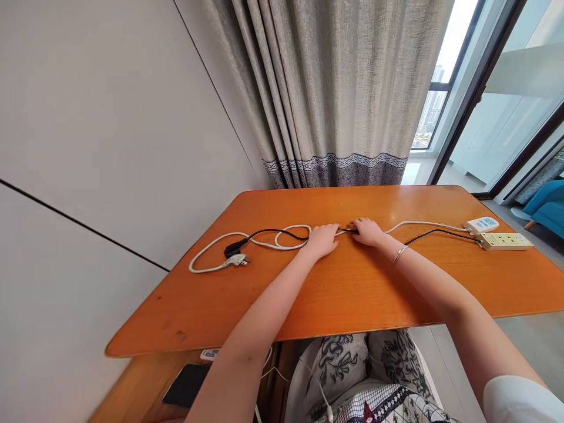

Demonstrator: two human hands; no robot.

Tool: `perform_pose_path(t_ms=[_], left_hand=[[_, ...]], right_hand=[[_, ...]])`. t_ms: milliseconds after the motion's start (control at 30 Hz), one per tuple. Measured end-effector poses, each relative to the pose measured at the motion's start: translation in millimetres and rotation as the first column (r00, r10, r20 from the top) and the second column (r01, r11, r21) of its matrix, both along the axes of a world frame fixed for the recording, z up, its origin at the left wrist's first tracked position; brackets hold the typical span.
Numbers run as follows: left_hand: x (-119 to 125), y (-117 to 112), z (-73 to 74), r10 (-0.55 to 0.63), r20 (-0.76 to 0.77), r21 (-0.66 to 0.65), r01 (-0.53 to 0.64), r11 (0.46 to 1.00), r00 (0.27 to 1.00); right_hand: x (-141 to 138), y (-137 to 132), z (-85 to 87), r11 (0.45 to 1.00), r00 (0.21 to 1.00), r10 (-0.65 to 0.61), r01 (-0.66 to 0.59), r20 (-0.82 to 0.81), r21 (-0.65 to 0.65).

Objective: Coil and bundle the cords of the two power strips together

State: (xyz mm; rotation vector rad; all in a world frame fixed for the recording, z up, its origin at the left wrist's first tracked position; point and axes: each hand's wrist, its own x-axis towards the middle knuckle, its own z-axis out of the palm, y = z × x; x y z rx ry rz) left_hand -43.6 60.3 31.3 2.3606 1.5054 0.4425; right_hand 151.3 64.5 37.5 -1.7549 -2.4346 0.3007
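Both of my hands rest side by side on two cords in the middle of an orange wooden table [352, 294]. My left hand [323, 239] lies palm down on the white cord [211, 247] and the black cord [273, 232]. My right hand [367, 231], with a bracelet on its wrist, pinches the cords just to the right. The cords run left to a black plug [235, 248] and a white plug [238, 261]. To the right they lead to a white power strip [481, 224] and a yellowish power strip [506, 241].
A grey curtain [335, 88] hangs behind the table, with a window [434, 111] and glass door to the right. A plain wall [88, 147] stands on the left. Below the table edge lie a dark phone [187, 385] and patterned fabric on my lap. A blue chair [549, 205] stands far right.
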Motion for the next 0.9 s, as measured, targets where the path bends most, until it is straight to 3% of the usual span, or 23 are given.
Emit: perform_pose_path(t_ms=[100,167,267,367,400,467,533,567,700,833,900], left_hand=[[-8,2,-0.3,0.025,-0.002,-0.016,-0.025,1.0,1.0],[-18,5,3.9,0.025,0.04,-0.034,-0.024,0.999,0.999],[-35,10,15.7,0.019,0.156,-0.069,-0.008,0.998,0.988],[-49,15,29.8,0.017,0.296,-0.082,0.008,0.997,0.955],[-52,18,34.0,0.015,0.34,-0.082,0.014,0.996,0.94],[-55,22,40.7,0.008,0.432,-0.087,0.033,0.996,0.902],[-55,26,45.0,0.005,0.526,-0.096,0.054,0.994,0.85],[-54,27,46.4,0.005,0.567,-0.1,0.063,0.993,0.823],[-46,26,48.5,-0.003,0.648,-0.108,0.096,0.99,0.762],[-39,20,44.0,-0.009,0.685,-0.106,0.112,0.988,0.728],[-41,21,38.9,0.047,0.737,-0.171,0.119,0.978,0.674]], right_hand=[[-6,6,4.1,1.0,0.998,0.008,-0.01,-0.063,-0.024],[-3,9,15.7,0.999,0.99,0.024,-0.028,-0.137,-0.03],[6,12,47.3,0.999,0.957,0.036,-0.033,-0.287,0.017],[15,12,90.1,0.994,0.89,0.034,0.015,-0.454,0.104],[18,12,105.3,0.991,0.84,0.041,0.037,-0.542,0.131],[22,10,135.1,0.988,0.578,0.094,0.045,-0.81,0.147],[22,7,162.6,0.985,0.343,0.156,0.014,-0.926,0.171],[21,4,175.1,0.982,0.277,0.181,-0.002,-0.944,0.188],[6,-15,214.5,0.973,0.156,0.232,-0.02,-0.96,0.232],[-10,-39,240.2,0.963,0.039,0.268,-0.05,-0.963,0.266],[-10,-49,251.2,0.954,-0.018,0.295,-0.047,-0.955,0.295]])
